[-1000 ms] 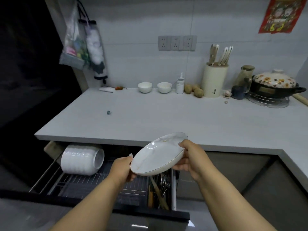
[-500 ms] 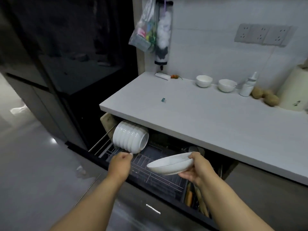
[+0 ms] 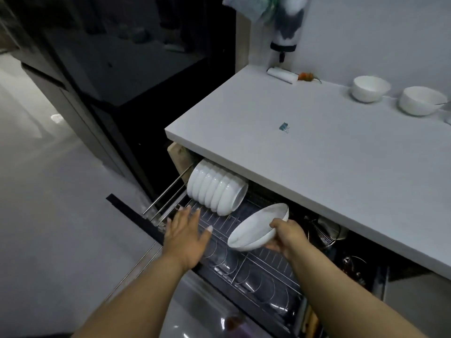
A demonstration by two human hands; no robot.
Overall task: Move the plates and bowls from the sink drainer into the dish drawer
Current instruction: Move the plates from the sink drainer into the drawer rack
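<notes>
My right hand (image 3: 284,236) grips the rim of a shallow white plate (image 3: 256,228), tilted over the wire rack of the pulled-out dish drawer (image 3: 253,279). My left hand (image 3: 186,236) hovers over the drawer's front left part, fingers spread and straight, holding nothing. A row of several white bowls (image 3: 217,190) lies on its side at the rack's back left, partly under the counter.
The white countertop (image 3: 317,152) overhangs the drawer; two white bowls (image 3: 371,89) and a small blue clip (image 3: 283,127) sit on it. Utensils fill the drawer's right compartment (image 3: 341,254). A dark glossy cabinet (image 3: 136,69) stands on the left, pale floor below.
My left hand let go of the plate and spread open over the drawer. My right hand lowered the plate toward the rack. The view swung left and down.
</notes>
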